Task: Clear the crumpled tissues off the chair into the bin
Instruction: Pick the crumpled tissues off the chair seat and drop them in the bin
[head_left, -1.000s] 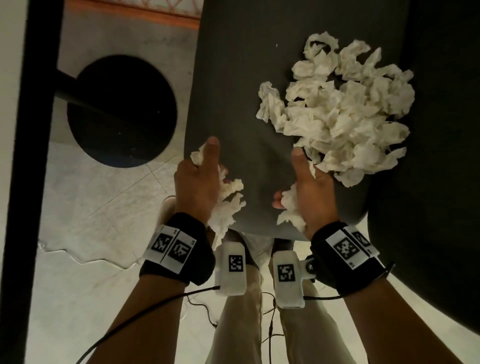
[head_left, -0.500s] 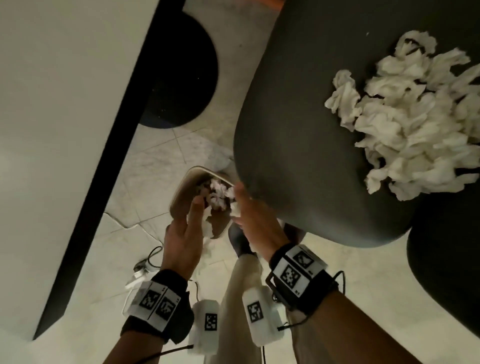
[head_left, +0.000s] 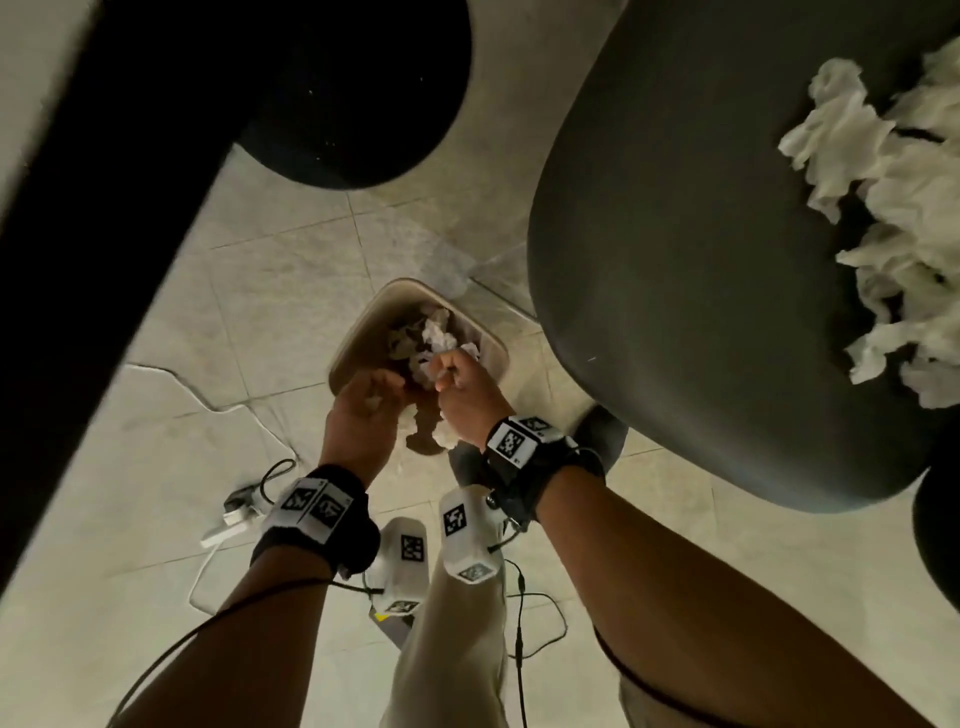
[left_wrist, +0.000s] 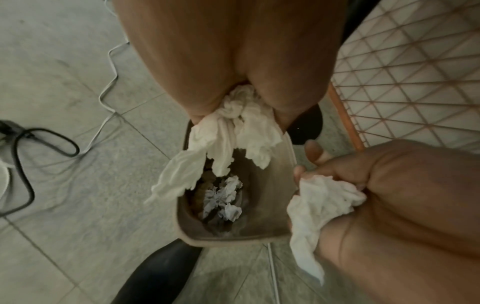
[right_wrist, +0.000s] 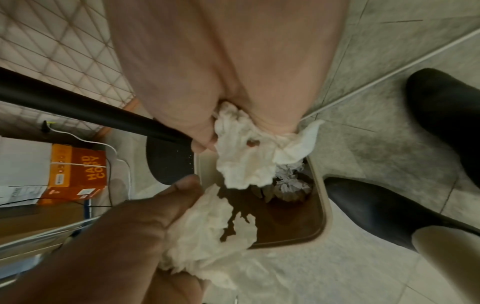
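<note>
A beige bin stands on the tiled floor left of the dark grey chair seat and holds several crumpled tissues. Both hands hover just above its opening. My left hand grips a bunch of white tissues that hangs over the bin's rim. My right hand grips another crumpled tissue above the opening. A large pile of tissues lies on the seat at the far right.
A black round base and a black bar lie beyond and left of the bin. Cables and a power strip trail on the floor at the left. My black shoes stand beside the bin. An orange box sits under the table.
Both hands carried their tissues from the chair seat's front edge down and left to the bin. They now hold them over its opening.
</note>
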